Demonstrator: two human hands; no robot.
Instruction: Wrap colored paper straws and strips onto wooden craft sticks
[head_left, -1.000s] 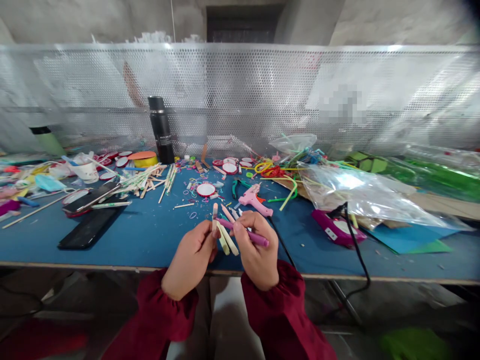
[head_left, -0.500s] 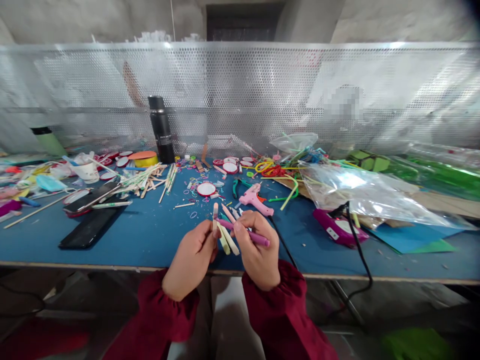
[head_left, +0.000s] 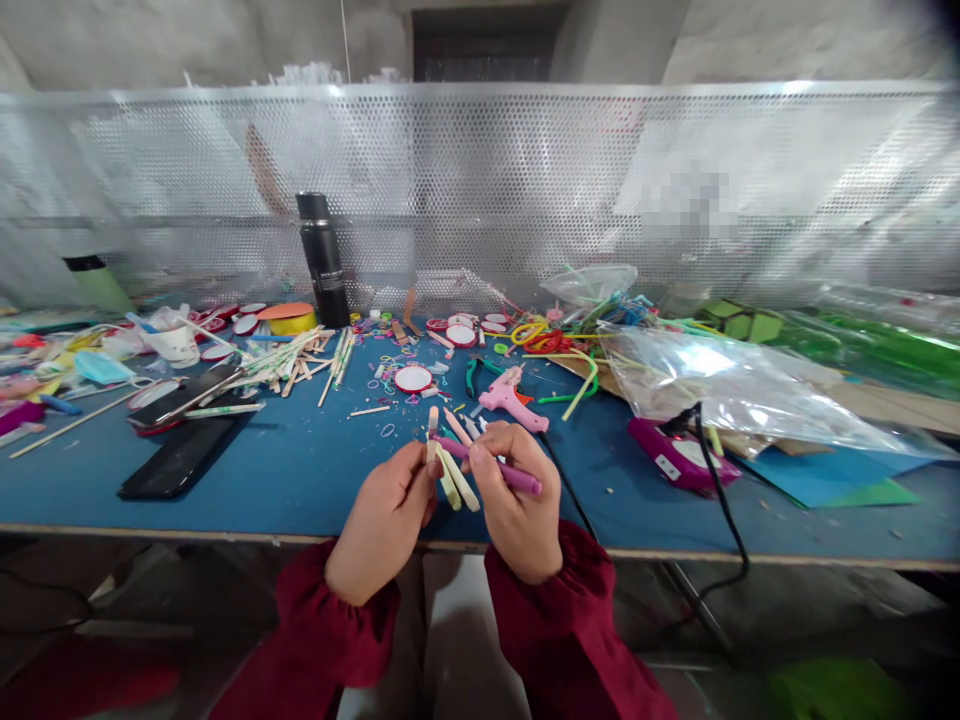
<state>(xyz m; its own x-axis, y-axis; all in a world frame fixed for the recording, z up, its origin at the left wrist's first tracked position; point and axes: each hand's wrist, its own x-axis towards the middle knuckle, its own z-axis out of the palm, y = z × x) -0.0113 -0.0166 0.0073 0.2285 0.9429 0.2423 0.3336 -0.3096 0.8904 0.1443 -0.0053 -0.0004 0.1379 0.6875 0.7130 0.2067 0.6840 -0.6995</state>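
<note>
Both hands hover just above the near edge of the blue table (head_left: pixel 300 470). My left hand (head_left: pixel 386 515) pinches a pale craft stick (head_left: pixel 432 428) that stands upright between thumb and fingers. My right hand (head_left: pixel 517 495) is closed round a purple pen (head_left: pixel 501 472), whose tip points left and touches the stick. Two cream sticks (head_left: pixel 457 482) lie on the table just under the pen. Dark red sleeves cover both wrists.
A pink glue gun (head_left: pixel 506 398) lies just beyond my hands, its black cord (head_left: pixel 570 490) running off the front edge. A black flask (head_left: pixel 321 258), two phones (head_left: pixel 180 440), scattered sticks, round lids, a purple device (head_left: pixel 675 455) and clear plastic bags (head_left: pixel 720 385) crowd the table. A perforated metal screen (head_left: pixel 480 190) closes the back.
</note>
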